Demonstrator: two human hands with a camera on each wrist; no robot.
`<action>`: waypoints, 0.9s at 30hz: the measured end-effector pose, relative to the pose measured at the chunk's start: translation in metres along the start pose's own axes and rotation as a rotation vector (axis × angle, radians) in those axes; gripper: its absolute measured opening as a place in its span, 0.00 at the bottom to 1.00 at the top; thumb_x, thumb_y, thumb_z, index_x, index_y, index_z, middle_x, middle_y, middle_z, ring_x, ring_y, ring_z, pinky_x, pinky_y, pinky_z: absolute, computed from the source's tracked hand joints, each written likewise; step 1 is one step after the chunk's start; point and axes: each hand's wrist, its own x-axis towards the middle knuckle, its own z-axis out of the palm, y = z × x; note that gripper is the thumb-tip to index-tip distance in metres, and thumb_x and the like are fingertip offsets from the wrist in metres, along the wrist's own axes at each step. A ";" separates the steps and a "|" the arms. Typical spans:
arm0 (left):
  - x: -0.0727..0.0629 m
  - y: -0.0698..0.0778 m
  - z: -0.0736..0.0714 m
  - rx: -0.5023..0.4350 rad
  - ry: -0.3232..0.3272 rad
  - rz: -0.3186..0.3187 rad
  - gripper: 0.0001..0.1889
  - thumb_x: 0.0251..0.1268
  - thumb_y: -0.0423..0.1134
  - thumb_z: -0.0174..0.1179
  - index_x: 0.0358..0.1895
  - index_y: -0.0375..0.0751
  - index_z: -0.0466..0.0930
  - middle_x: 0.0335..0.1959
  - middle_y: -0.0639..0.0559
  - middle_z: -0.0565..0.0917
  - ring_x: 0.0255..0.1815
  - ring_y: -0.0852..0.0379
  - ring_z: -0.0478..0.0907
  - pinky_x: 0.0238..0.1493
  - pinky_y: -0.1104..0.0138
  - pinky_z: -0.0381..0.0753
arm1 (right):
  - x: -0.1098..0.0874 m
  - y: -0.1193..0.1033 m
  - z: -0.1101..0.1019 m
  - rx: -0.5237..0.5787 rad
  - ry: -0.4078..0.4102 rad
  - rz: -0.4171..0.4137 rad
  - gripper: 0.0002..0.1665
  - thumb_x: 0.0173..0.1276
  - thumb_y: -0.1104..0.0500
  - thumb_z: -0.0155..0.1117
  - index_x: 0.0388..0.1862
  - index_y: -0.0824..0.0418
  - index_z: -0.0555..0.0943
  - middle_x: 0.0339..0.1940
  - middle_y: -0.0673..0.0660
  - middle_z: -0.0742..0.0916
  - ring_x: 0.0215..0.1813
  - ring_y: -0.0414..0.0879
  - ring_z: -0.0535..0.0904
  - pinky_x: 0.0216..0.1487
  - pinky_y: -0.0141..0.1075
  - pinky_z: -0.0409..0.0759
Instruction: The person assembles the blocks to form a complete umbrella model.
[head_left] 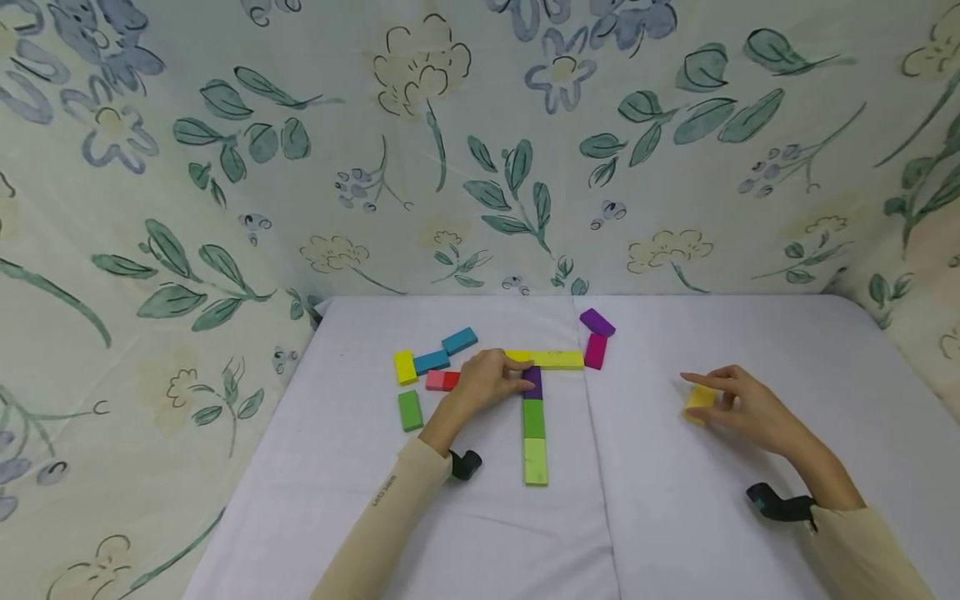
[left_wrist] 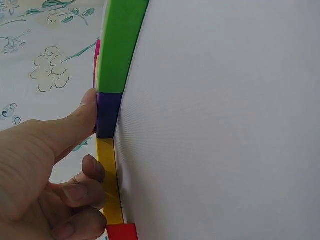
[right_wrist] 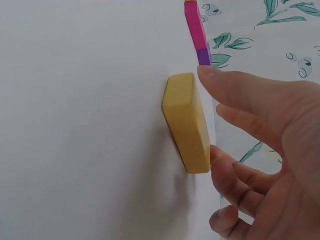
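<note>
My left hand (head_left: pixel 486 381) is at a purple block (head_left: pixel 532 382) at the top of a line of blocks. Its thumb and forefinger are on that block, and the other fingers curl beside a yellow-orange block (left_wrist: pixel 112 182). Below the purple one lie a green block (head_left: pixel 533 418) and a light green block (head_left: pixel 536 462). Over at the right, my right hand (head_left: pixel 753 408) straddles a pale yellow block (right_wrist: pixel 187 127) close to the white cloth. Thumb and forefinger are spread at its ends; in the right wrist view another fingertip is at its side.
A bright yellow block (head_left: pixel 558 360) crosses the top of the line. Beside its right end are a magenta block (head_left: pixel 596 351) and another purple block (head_left: pixel 597 322). To the left lie blue blocks (head_left: pixel 431 362), a yellow block (head_left: pixel 405 367), red and pink blocks (head_left: pixel 436 380), and a green block (head_left: pixel 410 411).
</note>
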 end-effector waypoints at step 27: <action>-0.002 0.002 -0.001 -0.009 0.001 -0.003 0.24 0.61 0.54 0.74 0.61 0.61 0.84 0.30 0.54 0.77 0.32 0.58 0.72 0.32 0.70 0.65 | -0.004 0.002 0.011 -0.088 0.158 0.014 0.36 0.57 0.66 0.79 0.65 0.69 0.79 0.55 0.75 0.79 0.33 0.46 0.73 0.26 0.30 0.67</action>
